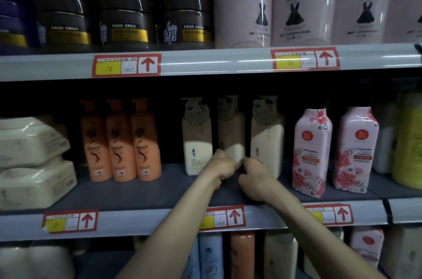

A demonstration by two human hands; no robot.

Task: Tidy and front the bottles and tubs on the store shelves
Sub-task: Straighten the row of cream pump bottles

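Note:
On the middle shelf (127,191) three cream pump bottles stand in a row. My left hand (222,167) and my right hand (255,178) both grip the base of the middle cream bottle (231,127), which sits further back than the left cream bottle (197,141) and the right cream bottle (267,137). Three orange bottles (120,141) stand side by side to the left. Two pink floral bottles (312,153) stand to the right, nearer the shelf's front edge.
The top shelf holds stacked dark tubs (127,25) on the left and pink round tubs (244,9) on the right. Cream packs (32,164) are stacked at the far left and a yellow bottle (408,141) stands at the far right. Price tags (126,65) line the shelf rails. More bottles stand on the shelf below.

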